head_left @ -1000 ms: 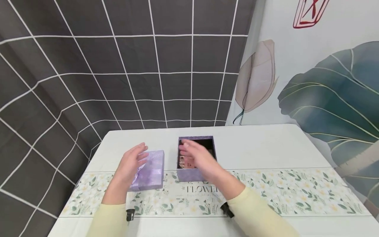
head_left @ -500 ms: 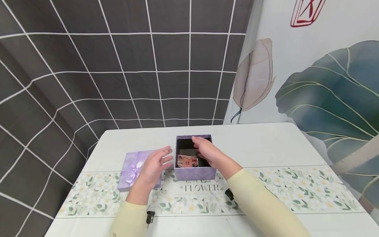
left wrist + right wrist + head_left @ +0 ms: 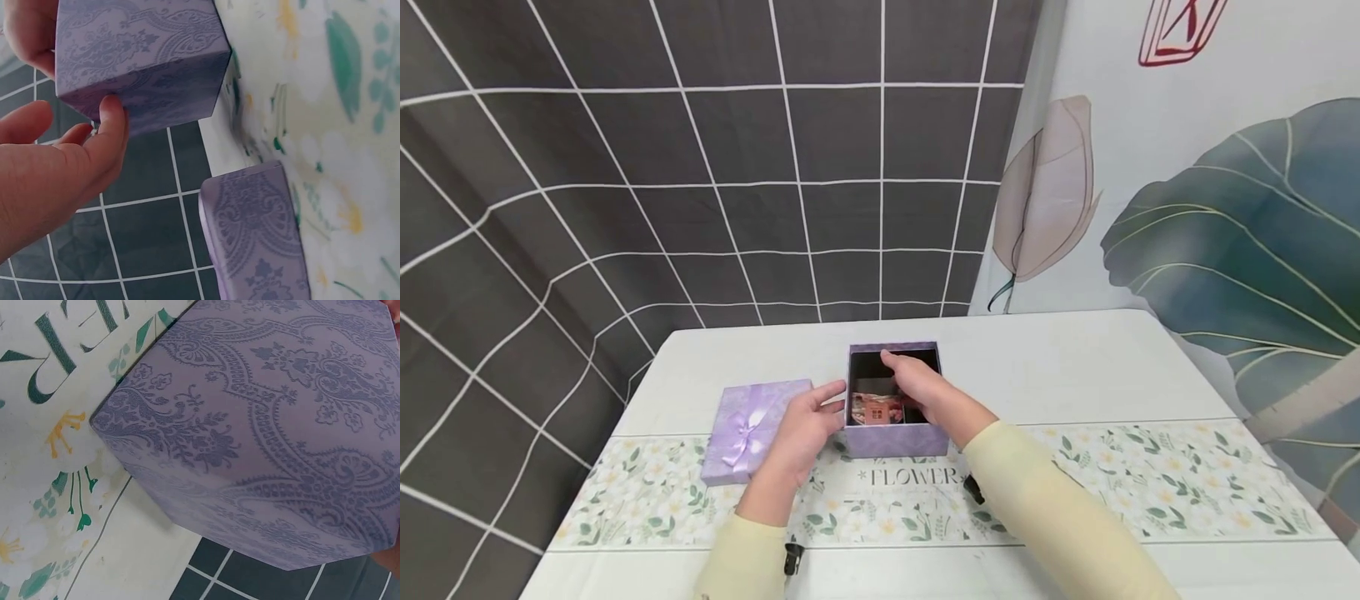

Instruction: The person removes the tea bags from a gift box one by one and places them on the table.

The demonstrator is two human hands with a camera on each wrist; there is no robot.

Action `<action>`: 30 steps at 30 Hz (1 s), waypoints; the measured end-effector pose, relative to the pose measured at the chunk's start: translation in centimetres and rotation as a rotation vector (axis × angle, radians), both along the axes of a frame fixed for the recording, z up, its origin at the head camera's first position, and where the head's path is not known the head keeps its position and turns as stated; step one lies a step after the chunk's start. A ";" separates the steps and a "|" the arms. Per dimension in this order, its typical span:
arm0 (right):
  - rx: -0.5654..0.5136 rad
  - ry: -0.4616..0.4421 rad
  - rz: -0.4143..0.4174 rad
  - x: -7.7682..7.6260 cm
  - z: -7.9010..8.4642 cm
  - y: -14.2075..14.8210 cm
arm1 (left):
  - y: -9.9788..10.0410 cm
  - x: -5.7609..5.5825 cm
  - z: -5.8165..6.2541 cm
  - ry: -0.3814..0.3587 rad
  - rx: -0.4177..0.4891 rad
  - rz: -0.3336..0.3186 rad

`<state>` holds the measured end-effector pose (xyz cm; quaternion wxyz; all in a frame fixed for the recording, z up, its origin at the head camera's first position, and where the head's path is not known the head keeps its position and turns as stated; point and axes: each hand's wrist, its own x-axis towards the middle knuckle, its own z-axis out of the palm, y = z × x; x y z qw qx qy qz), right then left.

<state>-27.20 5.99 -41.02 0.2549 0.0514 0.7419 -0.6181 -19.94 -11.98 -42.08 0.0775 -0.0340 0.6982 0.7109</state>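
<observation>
A lidless purple patterned box (image 3: 895, 442) with a dark inside stands mid-table. In it lies a small item printed with a reddish-brown house-like picture (image 3: 877, 409); its kind is unclear. My right hand (image 3: 928, 392) reaches over the box's right side into the opening, its thumb visible and its other fingers largely hidden. My left hand (image 3: 805, 429) is at the box's left side with fingers extended; in the left wrist view a fingertip (image 3: 112, 106) touches or nearly touches the wall. Left of it lies the purple lid (image 3: 722, 454) with a ribbon bow (image 3: 745, 433).
The table (image 3: 1037, 367) has a white cover with a floral band lettered "FLOWER" (image 3: 913, 477). Behind it hangs a dark grid-patterned curtain (image 3: 842, 217). A white leaf-print cloth (image 3: 1075, 283) hangs at the right.
My left hand has moved right from over the lid to the box's left side. The right hand has shifted right and lowered into the box, uncovering the printed item.
</observation>
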 end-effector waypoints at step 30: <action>-0.162 0.016 -0.078 0.0 -0.2 0.5 | 0.1 0.2 -0.8 -0.004 0.017 -0.002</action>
